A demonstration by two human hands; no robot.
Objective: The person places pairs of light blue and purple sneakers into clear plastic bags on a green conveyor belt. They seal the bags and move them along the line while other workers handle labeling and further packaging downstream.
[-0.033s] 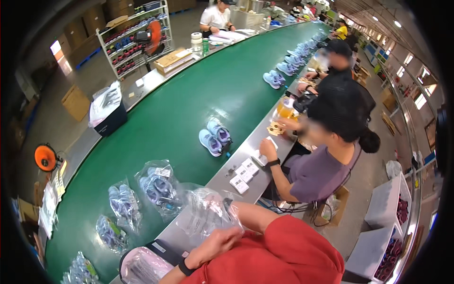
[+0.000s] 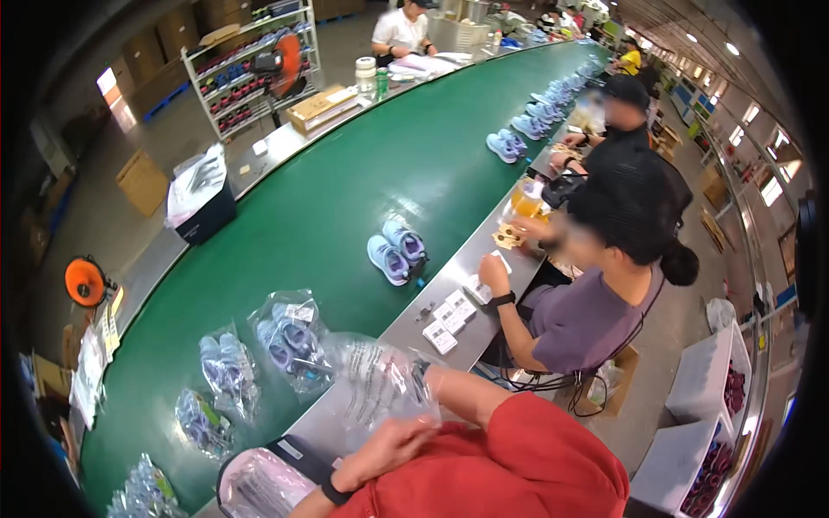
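Note:
A clear plastic bag (image 2: 367, 384) hangs between my hands, over the metal edge of the work line. My left hand (image 2: 393, 445), with a black band at its wrist, is closed on the bag's near edge. Crinkled film covers my right hand (image 2: 399, 367), so its fingers are unclear; I cannot tell whether it is inside the bag or behind it. Just beyond the bag, a pair of light blue and lilac sneakers (image 2: 289, 341) lies wrapped in clear plastic on the green belt (image 2: 319, 216). Farther ahead stands an unbagged pair of the same sneakers (image 2: 395, 255).
More bagged sneakers (image 2: 229, 367) lie at the left. A dark-rimmed container (image 2: 226, 483) with pink and clear film sits by my left forearm. White cards (image 2: 440, 337) rest on the metal ledge (image 2: 401, 332). Close on my right, a co-worker in purple (image 2: 574, 315) handles small cards.
The whole view has shifted slightly, with the scene sitting a little farther right. The bag between my hands has changed shape a little; both hands stay at it.

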